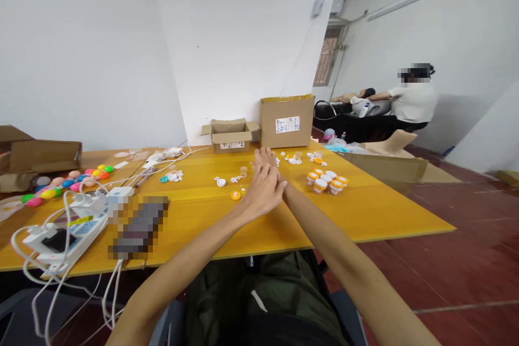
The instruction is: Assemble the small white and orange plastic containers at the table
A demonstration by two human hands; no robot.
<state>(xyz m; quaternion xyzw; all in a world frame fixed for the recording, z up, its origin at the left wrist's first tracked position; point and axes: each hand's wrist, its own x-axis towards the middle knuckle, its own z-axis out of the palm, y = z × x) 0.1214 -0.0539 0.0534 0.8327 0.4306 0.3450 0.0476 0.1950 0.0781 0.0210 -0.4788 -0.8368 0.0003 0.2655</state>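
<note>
My left hand (263, 192) lies across the back of my right hand near the wrist, its fingers bent over it and its thumb along the wrist. Beyond it, my right hand (264, 155) stretches over the yellow table with its fingers apart; whether anything lies under the palm is hidden. Left of the hands are an orange ring-shaped lid (235, 195), a white lid (221, 183), a small clear cup (243, 171) and small white pieces (235, 179). On the right stands a group of small clear jars (320, 186) with orange and white lids.
An open carton (231, 138) and a closed box (287, 121) stand at the back. Leftward lie a power strip (87, 227) with cables, a blurred dark device (140, 227) and colourful balls (75, 178). A person (416, 100) sits in the right background.
</note>
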